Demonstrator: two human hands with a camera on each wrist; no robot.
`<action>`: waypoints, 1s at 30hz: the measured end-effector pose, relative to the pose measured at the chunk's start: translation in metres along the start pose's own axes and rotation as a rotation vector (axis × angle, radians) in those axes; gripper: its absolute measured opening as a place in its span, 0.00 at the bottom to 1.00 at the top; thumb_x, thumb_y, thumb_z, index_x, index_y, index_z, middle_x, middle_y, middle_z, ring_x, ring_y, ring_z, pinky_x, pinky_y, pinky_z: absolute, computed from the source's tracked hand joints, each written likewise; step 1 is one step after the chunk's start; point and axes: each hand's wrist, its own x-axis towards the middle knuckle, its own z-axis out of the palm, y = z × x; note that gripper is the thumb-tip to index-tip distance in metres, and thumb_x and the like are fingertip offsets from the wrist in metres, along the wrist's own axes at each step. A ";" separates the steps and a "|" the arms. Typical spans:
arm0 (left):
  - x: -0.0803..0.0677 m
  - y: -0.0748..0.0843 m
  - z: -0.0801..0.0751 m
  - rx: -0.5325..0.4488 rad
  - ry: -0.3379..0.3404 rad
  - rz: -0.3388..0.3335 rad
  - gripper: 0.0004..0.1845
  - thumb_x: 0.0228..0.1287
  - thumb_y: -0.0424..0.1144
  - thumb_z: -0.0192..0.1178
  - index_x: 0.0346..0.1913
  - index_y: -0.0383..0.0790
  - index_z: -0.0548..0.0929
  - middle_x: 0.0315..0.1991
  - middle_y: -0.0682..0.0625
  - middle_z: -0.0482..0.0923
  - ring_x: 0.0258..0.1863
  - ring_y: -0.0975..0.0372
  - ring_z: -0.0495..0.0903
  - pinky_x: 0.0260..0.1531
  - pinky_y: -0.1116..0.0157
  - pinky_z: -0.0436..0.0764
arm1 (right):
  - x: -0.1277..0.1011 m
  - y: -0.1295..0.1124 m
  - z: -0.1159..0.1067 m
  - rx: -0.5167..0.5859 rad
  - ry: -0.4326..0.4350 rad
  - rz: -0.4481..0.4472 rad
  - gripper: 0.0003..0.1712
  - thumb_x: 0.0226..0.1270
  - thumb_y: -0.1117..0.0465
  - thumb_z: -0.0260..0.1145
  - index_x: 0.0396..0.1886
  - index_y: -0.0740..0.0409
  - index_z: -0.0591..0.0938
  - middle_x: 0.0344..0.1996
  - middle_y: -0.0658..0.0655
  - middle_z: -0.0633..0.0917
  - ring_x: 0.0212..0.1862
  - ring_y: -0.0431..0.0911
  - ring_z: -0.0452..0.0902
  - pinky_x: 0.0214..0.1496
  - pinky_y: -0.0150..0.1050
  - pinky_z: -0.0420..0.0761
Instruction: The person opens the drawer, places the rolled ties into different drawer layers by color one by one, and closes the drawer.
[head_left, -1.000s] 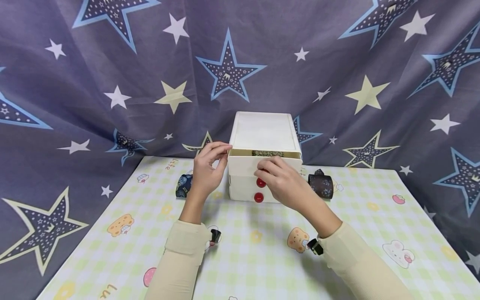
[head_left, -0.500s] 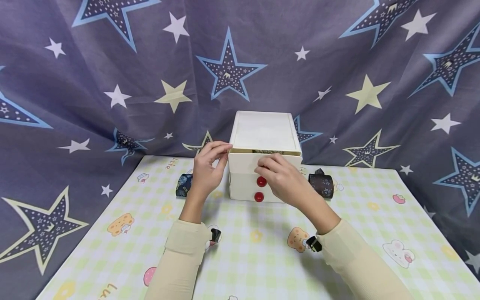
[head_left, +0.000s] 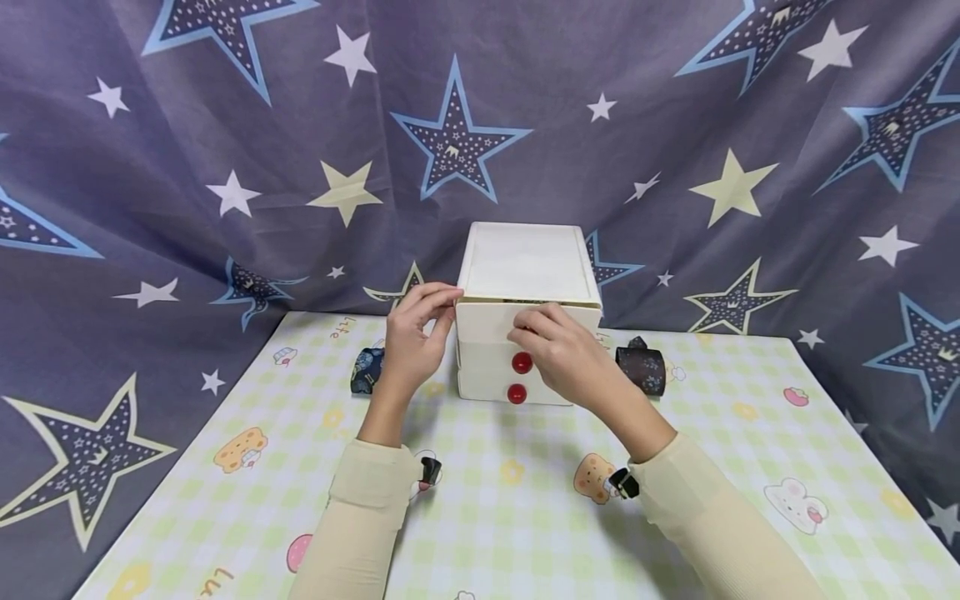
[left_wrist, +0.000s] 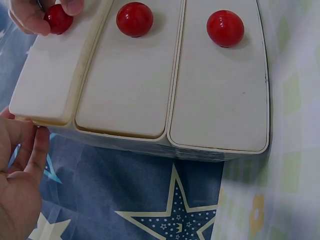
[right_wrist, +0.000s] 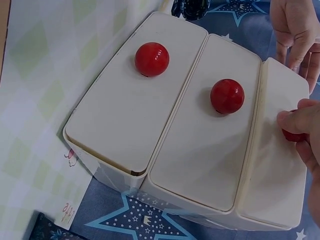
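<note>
A white box with three stacked drawers [head_left: 528, 262] stands at the back of the table, each drawer with a round red knob. My right hand [head_left: 566, 350] pinches the top drawer's knob [right_wrist: 294, 135] between thumb and fingers. That top drawer [head_left: 483, 321] sticks out slightly, leaving a thin gap under the box's top. A sliver of something dark and speckled shows in the gap; its kind is hidden. With extended fingers my left hand [head_left: 420, 342] touches the box's upper left front corner. In the left wrist view the lower two drawers [left_wrist: 130, 80] sit in their slots.
Rolled dark cloths lie beside the box: a blue patterned one [head_left: 367, 371] on the left, partly behind my left hand, and a dark brown flowered one [head_left: 641, 371] on the right. A checked tablecloth [head_left: 480, 517] covers the table; a star-printed curtain [head_left: 570, 183] hangs behind.
The top drawer has slid inward with my right hand on its knob. Its gap has narrowed, and less of the speckled thing inside shows. My left hand has stayed put.
</note>
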 end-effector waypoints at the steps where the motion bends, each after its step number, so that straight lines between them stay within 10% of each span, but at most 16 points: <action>1: 0.000 0.000 0.000 0.000 0.000 -0.002 0.14 0.64 0.16 0.62 0.50 0.28 0.88 0.49 0.40 0.82 0.43 0.50 0.86 0.47 0.66 0.88 | 0.000 0.000 0.000 -0.001 -0.001 0.002 0.16 0.57 0.80 0.71 0.45 0.64 0.87 0.47 0.59 0.84 0.50 0.55 0.76 0.56 0.43 0.81; 30: 0.001 0.001 0.000 -0.008 -0.002 -0.013 0.15 0.64 0.16 0.62 0.50 0.28 0.88 0.49 0.40 0.82 0.43 0.50 0.85 0.47 0.68 0.87 | 0.003 0.002 0.006 -0.041 -0.035 0.068 0.17 0.58 0.79 0.71 0.47 0.64 0.88 0.48 0.59 0.84 0.53 0.54 0.76 0.58 0.41 0.83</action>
